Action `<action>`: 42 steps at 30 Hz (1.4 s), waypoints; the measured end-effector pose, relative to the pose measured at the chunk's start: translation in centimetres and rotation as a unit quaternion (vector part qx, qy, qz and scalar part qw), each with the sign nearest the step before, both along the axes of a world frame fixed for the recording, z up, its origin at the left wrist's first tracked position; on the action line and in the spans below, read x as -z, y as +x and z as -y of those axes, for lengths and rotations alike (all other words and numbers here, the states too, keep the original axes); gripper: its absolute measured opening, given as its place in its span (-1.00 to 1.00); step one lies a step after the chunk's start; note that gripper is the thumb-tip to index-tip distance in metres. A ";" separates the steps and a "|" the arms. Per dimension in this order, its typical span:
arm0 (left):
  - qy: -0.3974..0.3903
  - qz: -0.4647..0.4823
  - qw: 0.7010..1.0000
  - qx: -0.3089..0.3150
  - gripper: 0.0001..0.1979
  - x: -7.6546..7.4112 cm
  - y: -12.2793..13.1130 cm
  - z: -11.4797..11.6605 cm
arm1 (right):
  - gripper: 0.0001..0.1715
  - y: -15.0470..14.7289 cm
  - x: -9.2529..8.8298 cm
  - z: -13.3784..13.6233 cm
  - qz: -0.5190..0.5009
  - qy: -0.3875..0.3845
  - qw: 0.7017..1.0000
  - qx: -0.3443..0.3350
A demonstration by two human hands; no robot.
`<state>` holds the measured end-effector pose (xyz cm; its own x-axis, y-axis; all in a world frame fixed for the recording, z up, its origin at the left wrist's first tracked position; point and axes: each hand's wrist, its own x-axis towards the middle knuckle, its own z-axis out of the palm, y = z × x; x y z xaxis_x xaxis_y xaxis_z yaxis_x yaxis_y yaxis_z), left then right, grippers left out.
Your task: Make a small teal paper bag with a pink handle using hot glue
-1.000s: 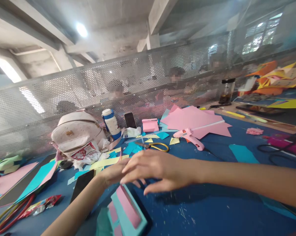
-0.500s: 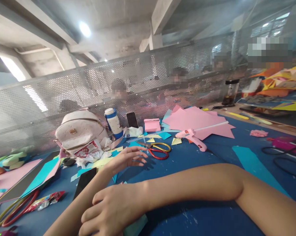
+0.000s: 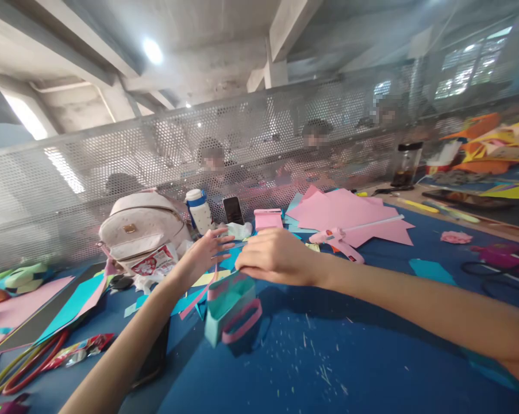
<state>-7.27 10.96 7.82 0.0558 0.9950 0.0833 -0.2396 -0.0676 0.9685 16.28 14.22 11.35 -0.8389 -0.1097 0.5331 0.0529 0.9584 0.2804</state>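
Note:
My left hand [image 3: 210,247] reaches over the paper scraps with its fingers spread, nothing held in it. Close by on the right, my right hand [image 3: 279,256] is curled, knuckles up. Its fingertips are at the upper edge of a small teal paper bag [image 3: 216,326] with a pink handle [image 3: 244,322]. Whether they grip the bag or something behind it is hidden. A pink paper strip [image 3: 199,302] lies left of the bag. Beyond my right hand lies a pink glue gun [image 3: 339,238]. The scissors seen earlier are covered by my right hand and forearm.
A pale backpack [image 3: 142,221], a bottle [image 3: 199,213] and a propped phone [image 3: 233,210] stand along the perforated metal screen [image 3: 164,155]. Pink paper sheets [image 3: 337,213] lie at the back. At left are large-handled scissors [image 3: 30,365] and a snack wrapper [image 3: 80,351].
My right hand has swung forward and right from over my left forearm to beside my left hand. The paper bag has shifted away from me into plain view. My left hand has drawn slightly left.

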 end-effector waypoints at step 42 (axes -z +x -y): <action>0.258 -0.399 0.880 -0.017 -0.82 4.9 9.7 6.1 | -0.62 8.9 6.9 0.4 0.045 -0.313 0.947 0.050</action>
<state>2.38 4.81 2.94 0.2732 0.8382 0.4720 0.5131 -0.5420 0.6656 25.19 13.83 4.49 -0.8739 0.2875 0.3920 0.1558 0.9295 -0.3344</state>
